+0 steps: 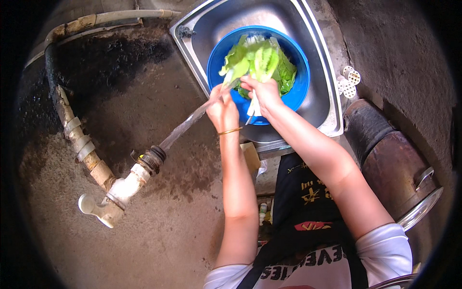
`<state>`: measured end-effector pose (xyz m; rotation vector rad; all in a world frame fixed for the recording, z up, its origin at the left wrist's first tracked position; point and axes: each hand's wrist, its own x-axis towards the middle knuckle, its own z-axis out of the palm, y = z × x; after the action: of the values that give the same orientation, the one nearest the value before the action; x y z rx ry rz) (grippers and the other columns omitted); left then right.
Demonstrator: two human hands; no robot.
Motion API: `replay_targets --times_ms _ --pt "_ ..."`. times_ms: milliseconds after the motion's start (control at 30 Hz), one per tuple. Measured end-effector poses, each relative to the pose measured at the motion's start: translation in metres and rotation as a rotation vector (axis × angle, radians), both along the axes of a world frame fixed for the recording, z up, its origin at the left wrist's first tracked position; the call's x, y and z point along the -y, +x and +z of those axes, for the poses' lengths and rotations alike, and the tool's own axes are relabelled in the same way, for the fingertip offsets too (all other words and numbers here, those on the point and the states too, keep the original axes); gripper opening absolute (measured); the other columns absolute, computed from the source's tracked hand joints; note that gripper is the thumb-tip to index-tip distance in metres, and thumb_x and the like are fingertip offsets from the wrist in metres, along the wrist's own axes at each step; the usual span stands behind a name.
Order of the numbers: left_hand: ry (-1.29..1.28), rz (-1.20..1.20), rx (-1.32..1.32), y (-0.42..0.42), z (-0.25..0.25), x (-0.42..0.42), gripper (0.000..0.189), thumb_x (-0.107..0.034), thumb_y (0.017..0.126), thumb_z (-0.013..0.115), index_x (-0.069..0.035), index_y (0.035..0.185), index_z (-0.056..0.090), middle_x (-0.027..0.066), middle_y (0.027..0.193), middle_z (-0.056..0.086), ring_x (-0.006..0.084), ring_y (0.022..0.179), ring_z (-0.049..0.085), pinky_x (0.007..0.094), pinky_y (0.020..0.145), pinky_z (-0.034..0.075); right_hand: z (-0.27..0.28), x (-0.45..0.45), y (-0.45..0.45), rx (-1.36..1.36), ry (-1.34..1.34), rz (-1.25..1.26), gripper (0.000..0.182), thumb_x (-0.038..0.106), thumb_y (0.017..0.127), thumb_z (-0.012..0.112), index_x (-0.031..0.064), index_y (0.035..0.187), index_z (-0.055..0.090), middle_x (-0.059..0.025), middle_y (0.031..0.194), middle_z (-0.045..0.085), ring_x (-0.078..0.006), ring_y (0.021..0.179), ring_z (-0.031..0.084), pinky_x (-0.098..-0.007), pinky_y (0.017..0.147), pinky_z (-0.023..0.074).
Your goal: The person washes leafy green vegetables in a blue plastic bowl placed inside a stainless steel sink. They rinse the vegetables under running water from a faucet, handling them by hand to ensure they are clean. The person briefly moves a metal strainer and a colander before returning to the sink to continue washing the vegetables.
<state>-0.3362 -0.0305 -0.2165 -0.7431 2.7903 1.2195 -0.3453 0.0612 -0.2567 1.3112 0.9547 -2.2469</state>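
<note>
My left hand [223, 108] is at the near left rim of a blue plastic basin [306, 85], with its fingers closed around the base of a pale green leaf. Water [184, 124] streams from a tap [135, 171] across to that hand and the leaf. Over the basin, my right hand [265, 93] grips the white stalks of leafy greens [266, 63]; their blurred leaves point away from me. More green leaves [287, 76] lie in the basin, partly hidden by the held ones. The basin sits inside a stainless steel sink [330, 108].
Old pipes [79, 137] run along the stained wall at the left and lead to the tap. Right of the sink stand perforated cylinders [349, 88] and a large brown metal drum [397, 166] with a handle. A cardboard piece [250, 157] is below the sink's near edge.
</note>
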Motion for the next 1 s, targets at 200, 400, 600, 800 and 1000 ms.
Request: replay_targets --times_ms 200,400,600,800,1000 --pt "-0.510 -0.539 -0.033 0.019 0.040 -0.031 0.026 -0.010 0.080 0.055 -0.001 0.104 0.058 0.0140 0.078 0.055 0.0292 0.075 0.053 0.0371 0.070 0.044 0.009 -0.010 0.010 -0.043 -0.386 -0.067 0.023 0.025 0.082 0.062 0.0035 0.088 0.059 -0.0049 0.076 0.058 -0.0111 0.065 0.053 -0.0229 0.052 0.0418" --pt "-0.499 -0.538 0.141 0.041 0.063 -0.039 0.020 -0.011 0.082 0.051 -0.002 0.098 0.060 0.0151 0.084 0.055 0.0305 0.078 0.052 0.0381 0.074 0.042 -0.001 -0.010 0.014 -0.132 -0.441 0.202 0.017 0.019 0.083 0.056 0.0023 0.088 0.057 -0.0040 0.073 0.055 -0.0113 0.063 0.054 -0.0221 0.056 0.0466" --pt "0.009 -0.125 0.146 0.001 0.000 -0.018 0.034 -0.024 0.089 0.047 0.001 0.111 0.051 0.0169 0.096 0.059 0.0251 0.089 0.057 0.0334 0.076 0.044 0.002 -0.004 0.021 -0.231 -0.321 0.255 0.014 0.012 0.083 0.052 0.0027 0.092 0.052 -0.0023 0.067 0.051 -0.0082 0.053 0.045 -0.0212 0.047 0.0387" --pt "1.193 0.344 0.280 -0.045 -0.041 -0.018 0.033 -0.020 0.085 0.057 0.006 0.106 0.054 0.0156 0.098 0.060 0.0234 0.083 0.061 0.0329 0.071 0.052 0.032 -0.044 0.023 -0.329 -0.135 0.595 0.014 0.007 0.080 0.051 0.0046 0.093 0.045 0.0022 0.065 0.042 -0.0053 0.050 0.036 -0.0193 0.044 0.0293" --pt "1.010 0.490 0.175 -0.044 -0.023 -0.024 0.031 -0.026 0.086 0.055 0.000 0.102 0.058 0.0140 0.094 0.061 0.0219 0.079 0.061 0.0315 0.066 0.051 0.053 -0.094 0.012 -0.371 -0.130 0.750 0.014 0.018 0.084 0.056 0.0064 0.090 0.050 0.0034 0.064 0.043 -0.0042 0.050 0.036 -0.0184 0.043 0.0281"
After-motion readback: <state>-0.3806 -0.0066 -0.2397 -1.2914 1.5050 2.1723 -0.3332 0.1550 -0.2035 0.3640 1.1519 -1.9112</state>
